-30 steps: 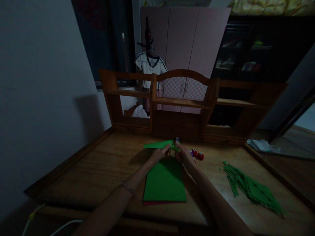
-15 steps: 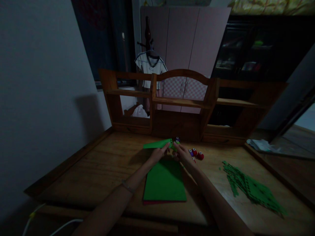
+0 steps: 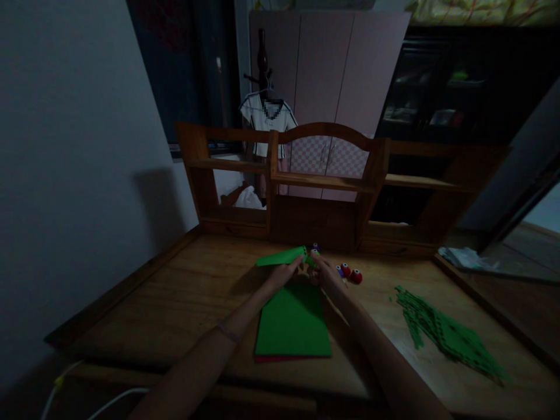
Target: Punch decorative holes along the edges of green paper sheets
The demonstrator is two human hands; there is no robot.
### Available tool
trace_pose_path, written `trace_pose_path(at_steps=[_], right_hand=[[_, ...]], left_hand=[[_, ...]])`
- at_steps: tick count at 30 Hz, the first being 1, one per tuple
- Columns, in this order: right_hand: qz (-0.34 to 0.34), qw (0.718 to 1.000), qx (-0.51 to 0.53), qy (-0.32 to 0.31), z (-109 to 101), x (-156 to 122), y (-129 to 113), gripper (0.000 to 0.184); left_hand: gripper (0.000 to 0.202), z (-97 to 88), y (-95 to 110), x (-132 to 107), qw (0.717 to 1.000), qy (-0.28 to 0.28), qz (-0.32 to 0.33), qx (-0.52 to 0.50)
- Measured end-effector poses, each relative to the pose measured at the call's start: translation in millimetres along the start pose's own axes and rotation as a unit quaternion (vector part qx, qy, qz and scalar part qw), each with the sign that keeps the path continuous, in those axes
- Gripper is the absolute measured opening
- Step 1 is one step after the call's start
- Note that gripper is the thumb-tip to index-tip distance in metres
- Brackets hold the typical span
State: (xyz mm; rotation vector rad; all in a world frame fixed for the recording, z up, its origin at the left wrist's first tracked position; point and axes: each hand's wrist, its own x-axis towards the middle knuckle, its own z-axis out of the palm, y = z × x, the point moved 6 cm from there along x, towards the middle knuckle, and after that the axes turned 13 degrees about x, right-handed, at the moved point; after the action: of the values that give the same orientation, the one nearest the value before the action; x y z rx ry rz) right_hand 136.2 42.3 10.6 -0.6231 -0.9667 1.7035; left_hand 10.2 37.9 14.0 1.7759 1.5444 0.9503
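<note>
My left hand [image 3: 289,270] pinches a green sheet [image 3: 278,257], raised above the wooden desk, with a row of small dark holes along its right edge. At that edge, my right hand [image 3: 324,272] is closed on a small green craft punch [image 3: 314,256] with a round white-and-dark spot on top. The two hands are close together. Below them lies a stack of green sheets [image 3: 293,321], with a red layer showing under its near edge. Beside the right hand are red punches [image 3: 356,276] and purple ones, one purple punch [image 3: 315,247] standing just behind it.
A pile of green punched sheets and strips [image 3: 459,338] lies on the desk's right side. A wooden shelf unit [image 3: 324,182] runs along the back edge. Thin plastic [image 3: 468,259] lies beyond the right edge, and a white cable [image 3: 118,399] hangs at the lower left.
The green sheet has shifted very slightly to the right and tilted a little. Both hands keep nearly the same place and grip.
</note>
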Motion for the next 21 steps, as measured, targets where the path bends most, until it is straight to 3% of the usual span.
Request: trace_pose_path(at_steps=[6, 14, 21], right_hand=[[0.006, 1.0, 0.009, -0.001, -4, 1, 2, 0.038], [-0.002, 1.0, -0.013, 0.007, -6, 1, 1, 0.039], [-0.006, 0.999, -0.029, 0.013, -3, -2, -3, 0.043]], left_hand=[[0.051, 4.7, 0, -1, 0.998, -0.047, -0.022, -0.021], [0.05, 11.6, -5, 3, 0.998, -0.054, 0.011, -0.011], [0.054, 13.1, -7, 0, 0.997, -0.061, -0.047, -0.01]])
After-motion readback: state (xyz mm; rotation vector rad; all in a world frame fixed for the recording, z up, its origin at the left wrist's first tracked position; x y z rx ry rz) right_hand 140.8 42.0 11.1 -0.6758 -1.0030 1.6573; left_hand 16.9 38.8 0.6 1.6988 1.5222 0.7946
